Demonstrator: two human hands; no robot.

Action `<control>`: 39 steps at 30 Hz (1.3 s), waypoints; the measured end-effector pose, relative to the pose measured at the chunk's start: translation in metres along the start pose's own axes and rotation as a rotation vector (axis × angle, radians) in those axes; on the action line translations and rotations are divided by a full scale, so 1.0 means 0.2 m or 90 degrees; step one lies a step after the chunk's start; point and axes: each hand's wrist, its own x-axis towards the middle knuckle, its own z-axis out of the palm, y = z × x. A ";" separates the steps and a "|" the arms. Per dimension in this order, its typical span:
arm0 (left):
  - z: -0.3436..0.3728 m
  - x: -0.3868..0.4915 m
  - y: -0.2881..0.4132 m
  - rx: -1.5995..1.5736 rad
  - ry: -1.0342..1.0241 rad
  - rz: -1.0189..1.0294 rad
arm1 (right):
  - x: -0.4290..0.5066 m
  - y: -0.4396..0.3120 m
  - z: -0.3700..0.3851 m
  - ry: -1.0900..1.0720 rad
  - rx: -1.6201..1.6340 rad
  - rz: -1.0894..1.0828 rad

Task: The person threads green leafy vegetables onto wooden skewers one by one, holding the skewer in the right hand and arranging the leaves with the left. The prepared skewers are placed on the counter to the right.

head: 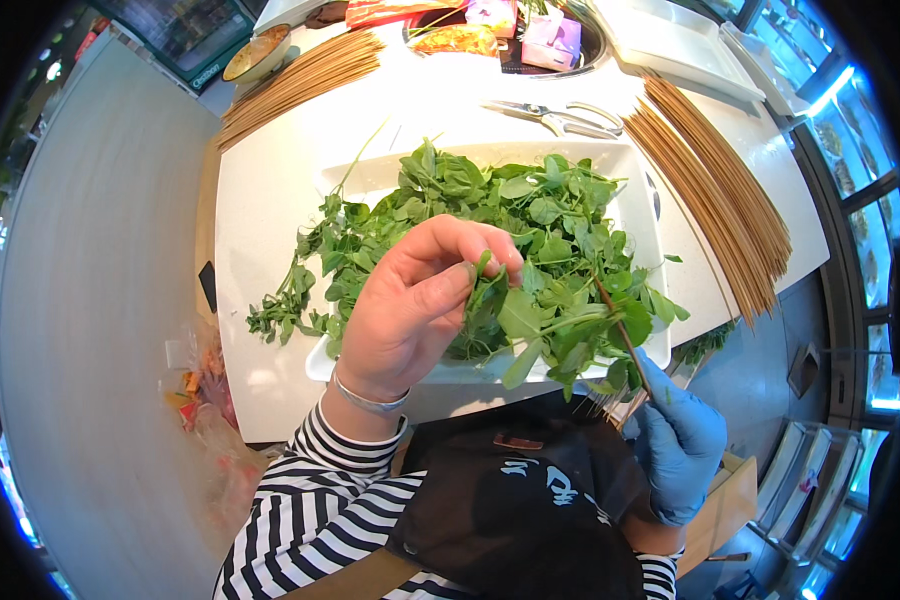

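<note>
A white tray (649, 217) heaped with leafy green shoots (450, 180) lies in front of me. Above its near part, my bare left hand (420, 300) pinches a leafy sprig (521, 311) between thumb and fingertips. In a blue glove, my right hand (679, 442) grips a thin brown skewer (630, 341) near the tray's near right corner. The skewer points up and away, and leaves surround its upper part. Whether its tip pierces the sprig I cannot tell. Some shoots (285, 304) spill over the tray's left side onto the white table (262, 225).
Metal scissors (555, 116) lie beyond the tray. Bundles of skewers rest at the right (712, 202) and far left (300, 82). A bowl (259, 54), a tissue pack (551, 43) and an upper-right white tray (682, 49) stand farther back. Plastic bags (210, 390) hang at the left edge.
</note>
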 end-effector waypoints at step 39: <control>0.03 -0.02 -0.06 0.019 0.016 -0.022 | 0.06 -0.05 0.04 -0.122 -0.130 -0.035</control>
